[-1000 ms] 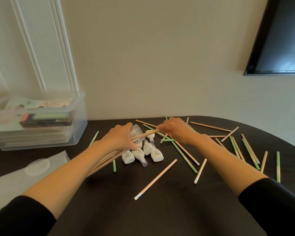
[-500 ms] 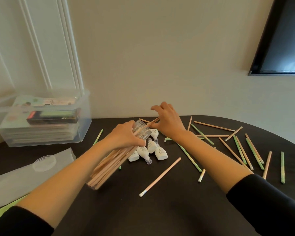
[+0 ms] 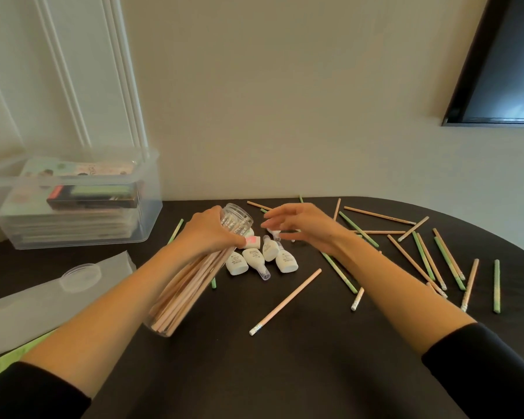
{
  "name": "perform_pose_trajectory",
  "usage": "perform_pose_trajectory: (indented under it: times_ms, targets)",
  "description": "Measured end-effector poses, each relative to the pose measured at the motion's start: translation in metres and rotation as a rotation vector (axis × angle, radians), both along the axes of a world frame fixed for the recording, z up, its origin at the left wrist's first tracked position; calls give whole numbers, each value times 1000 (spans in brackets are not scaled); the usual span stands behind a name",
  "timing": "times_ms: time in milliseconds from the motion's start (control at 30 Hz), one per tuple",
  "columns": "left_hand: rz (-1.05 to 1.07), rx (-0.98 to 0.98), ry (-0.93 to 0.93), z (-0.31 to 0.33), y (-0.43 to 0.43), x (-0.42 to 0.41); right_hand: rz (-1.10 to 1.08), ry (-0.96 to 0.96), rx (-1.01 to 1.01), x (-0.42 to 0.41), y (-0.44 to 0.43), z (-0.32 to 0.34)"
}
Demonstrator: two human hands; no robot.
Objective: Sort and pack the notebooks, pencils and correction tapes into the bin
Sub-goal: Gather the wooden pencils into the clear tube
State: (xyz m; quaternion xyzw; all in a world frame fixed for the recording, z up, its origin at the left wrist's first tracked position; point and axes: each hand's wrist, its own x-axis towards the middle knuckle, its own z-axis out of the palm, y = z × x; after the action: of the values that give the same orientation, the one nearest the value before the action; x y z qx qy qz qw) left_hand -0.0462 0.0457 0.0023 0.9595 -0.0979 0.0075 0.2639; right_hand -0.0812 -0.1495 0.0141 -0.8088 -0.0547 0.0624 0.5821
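Note:
My left hand grips a clear plastic jar near its mouth, tilted, with several pink pencils inside it. My right hand hovers open just right of the jar mouth, fingers relaxed and holding nothing. Several white correction tapes lie in a cluster below both hands. Loose pink and green pencils are scattered over the right of the dark table; one pink pencil lies alone in front. The clear bin at the back left holds stacked notebooks.
A round clear lid rests on a translucent flat sheet at the left. A green strip shows at the lower left edge. A dark screen hangs on the wall at the upper right. The table's rounded edge curves along the right.
My right hand has let go of a pink pencil into the jar and pulled back to the right, open. The jar's mouth is raised higher in my left hand.

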Motion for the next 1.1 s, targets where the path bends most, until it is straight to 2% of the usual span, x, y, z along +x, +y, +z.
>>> perform_pose_trajectory:
  times_ms: [67, 167, 233, 333, 500, 667, 800, 967, 1100]
  targets:
    - [-6, 10, 16, -2, -2, -3, 15, -35, -247, -4, -17, -2]
    - [-43, 57, 33, -7, -9, -8, 218, 73, -780, -15, -34, -23]
    - [-41, 99, 47, -10, -13, -8, 247, 66, -976, -20, -36, -45]
    - [-30, 118, 86, -13, -21, -11, 169, -64, -979, -25, -34, -62]
    - [-30, 144, 45, -14, -29, -12, 193, -169, -1044, -26, -28, -64]
    - [2, 133, 35, -13, -34, -12, -106, -321, -986, -23, -60, -45]
    - [-30, 158, 15, -11, -48, -16, -227, -217, -1133, -27, -114, -38]
    - [-111, 186, 10, -11, -71, -21, -164, -21, -1205, -43, -154, -58]
    - [-161, 169, -3, -10, -83, -25, -94, -58, -1282, -45, -155, -71]
